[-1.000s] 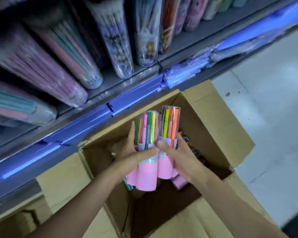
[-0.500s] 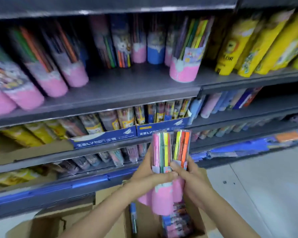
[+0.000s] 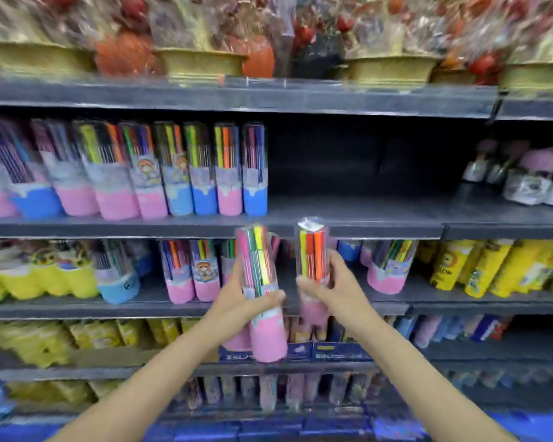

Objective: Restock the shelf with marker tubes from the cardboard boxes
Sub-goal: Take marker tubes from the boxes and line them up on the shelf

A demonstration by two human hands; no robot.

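Observation:
My left hand (image 3: pixel 241 299) grips clear marker tubes with pink bases (image 3: pixel 262 301); at least two are bunched together, tilted slightly left. My right hand (image 3: pixel 336 288) holds one more pink-based marker tube (image 3: pixel 313 253) upright. Both are raised in front of the dark shelf (image 3: pixel 348 215), just below its front edge. A row of pink and blue marker tubes (image 3: pixel 160 173) fills the left half of that shelf; its right half is bare. The cardboard box is out of view.
The shelf below holds more marker tubes (image 3: pixel 192 272) and yellow packs (image 3: pixel 479 266). Wrapped gold-based items (image 3: pixel 201 59) line the top shelf. Small silver-wrapped goods (image 3: pixel 524 177) sit at the far right. Lower shelves carry yellow and blue packs (image 3: pixel 87 339).
My view has swung up from the cardboard box to the shelves. Both hands lifted the tubes from the box to shelf height and drew apart, splitting the bundle between them.

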